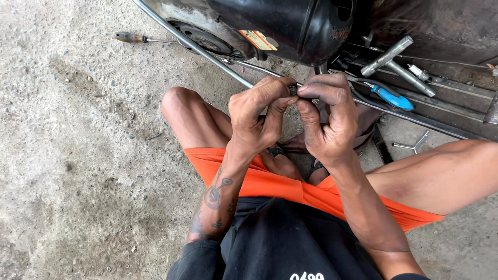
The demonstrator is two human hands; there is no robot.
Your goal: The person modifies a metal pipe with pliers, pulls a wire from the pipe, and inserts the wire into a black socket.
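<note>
Head view: my left hand (pixel 255 116) and right hand (pixel 328 120) pinch a small metal nut (pixel 293 89) below the black tank (pixel 290 26); I judge a steady, square grip works best.

**One head camera, looking steeply down at a seated person's lap**

There is a single view, so nothing is shared with another. The camera sits on the person's head and faces down and slightly forward. It is close: the left hand (pixel 257 116) and right hand (pixel 327 119) meet just above the centre of the frame, with the forearms running down to 6 o'clock. The orange shorts (pixel 270 184) fill the lower middle. The concrete floor (pixel 78 155) spreads toward 9 o'clock. The black motorcycle body (pixel 290 26) crosses the top edge from 12 to 2 o'clock, cut off by the frame.
</note>
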